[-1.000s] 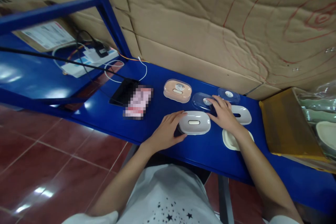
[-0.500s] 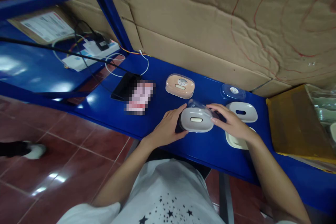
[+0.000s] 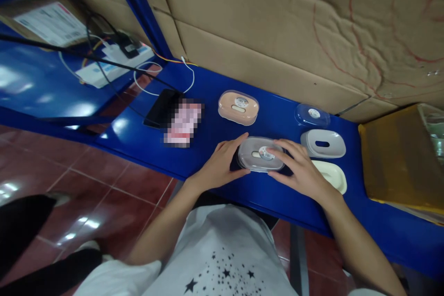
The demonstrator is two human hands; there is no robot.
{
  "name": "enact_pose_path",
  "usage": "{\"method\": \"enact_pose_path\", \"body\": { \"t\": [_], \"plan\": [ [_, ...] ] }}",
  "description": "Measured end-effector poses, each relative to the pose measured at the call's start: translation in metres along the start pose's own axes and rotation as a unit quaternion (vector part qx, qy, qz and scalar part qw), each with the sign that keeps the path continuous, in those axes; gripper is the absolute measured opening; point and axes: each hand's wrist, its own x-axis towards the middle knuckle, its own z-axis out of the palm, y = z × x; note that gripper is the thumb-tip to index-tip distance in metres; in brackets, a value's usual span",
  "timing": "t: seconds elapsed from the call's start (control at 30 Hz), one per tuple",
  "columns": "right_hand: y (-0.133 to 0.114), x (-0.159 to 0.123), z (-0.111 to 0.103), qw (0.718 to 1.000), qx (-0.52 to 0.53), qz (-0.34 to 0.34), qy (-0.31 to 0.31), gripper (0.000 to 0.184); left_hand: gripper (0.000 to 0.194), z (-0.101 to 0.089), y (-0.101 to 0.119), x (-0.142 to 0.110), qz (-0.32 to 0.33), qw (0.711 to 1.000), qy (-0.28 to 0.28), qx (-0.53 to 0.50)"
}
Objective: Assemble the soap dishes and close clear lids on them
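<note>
A grey oval soap box (image 3: 255,166) sits on the blue table in front of me, with a cream insert showing in its middle slot. Its clear lid (image 3: 255,144), marked by a round white label, lies over the top. My left hand (image 3: 220,164) is curved around the left end, thumb at the near side and fingers at the far side. My right hand (image 3: 300,166) grips the lid's right end, fingertips near the label. Whether the lid is fully seated I cannot tell. Right of it lie a grey slotted tray (image 3: 335,143) and a cream base (image 3: 338,176), partly behind my right hand.
A peach soap box (image 3: 238,116) with a lid stands farther back. Another clear lid (image 3: 305,114) lies near the cardboard wall. At left are a black object (image 3: 161,108) and a blurred pink item (image 3: 183,122). A cardboard box (image 3: 398,157) stands right. Someone's legs (image 3: 24,226) show lower left.
The clear lid, tilted at the far right of the grey soap box before, now lies flat over it. My right hand has moved with it. A person's legs have come farther into view.
</note>
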Motion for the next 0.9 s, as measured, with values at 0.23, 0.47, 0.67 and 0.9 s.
{"method": "enact_pose_path", "body": {
  "t": [0.23, 0.47, 0.67, 0.9],
  "plan": [
    [-0.005, 0.001, 0.002, 1.000, -0.006, -0.001, -0.007, 0.063, 0.101, 0.000, 0.002, -0.001, 0.010, 1.000, 0.016, -0.011],
    [0.015, -0.008, -0.029, 0.994, 0.006, 0.105, -0.002, 0.071, 0.084, -0.004, 0.007, -0.004, 0.005, 0.998, 0.051, -0.022],
    [0.066, -0.039, -0.062, 0.973, -0.082, 0.212, 0.034, 0.046, 0.077, -0.002, 0.009, -0.003, 0.010, 0.999, 0.051, 0.013],
    [0.079, -0.048, -0.065, 0.974, -0.053, 0.220, 0.018, 0.034, 0.072, -0.007, 0.006, 0.000, 0.044, 0.994, 0.066, 0.074]
  ]
}}
